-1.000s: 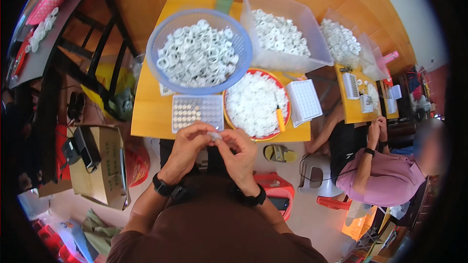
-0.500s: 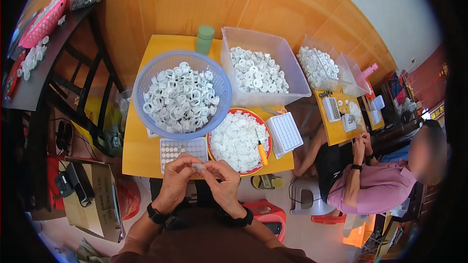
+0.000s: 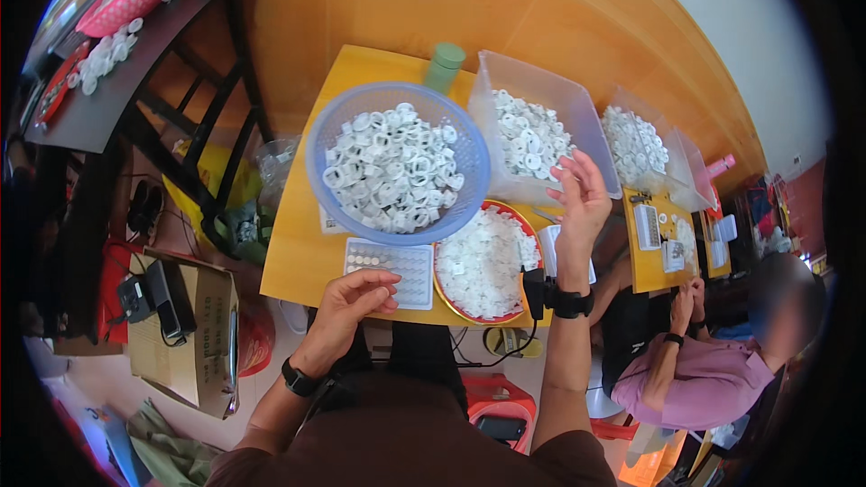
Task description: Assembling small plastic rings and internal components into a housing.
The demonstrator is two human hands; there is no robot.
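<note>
My right hand (image 3: 582,198) is raised at the near right side of a clear plastic bin (image 3: 591,149) of white plastic parts (image 3: 528,140). Its fingers are spread and I see nothing in them. Lower down, my left hand (image 3: 347,307) hovers over the near left part of a white compartment tray (image 3: 415,299); thumb and fingers stretch toward the right with a gap between them. Small pale discs (image 3: 365,261) sit in some of the tray's pockets. Beside the tray, a red-rimmed round tray (image 3: 492,317) holds a heap of small white pieces (image 3: 483,261).
A blue basket (image 3: 316,171) of white ring-like parts and a green canister (image 3: 445,68) stand on the yellow table (image 3: 293,257). My right forearm partly covers another white tray (image 3: 548,239). A co-worker in a pink shirt (image 3: 672,388) sits at the right by another table (image 3: 645,271).
My hands have parted. The right one has moved up and right to the bin; the small pale part they held together is out of sight. The whole view has shifted, with the table further right.
</note>
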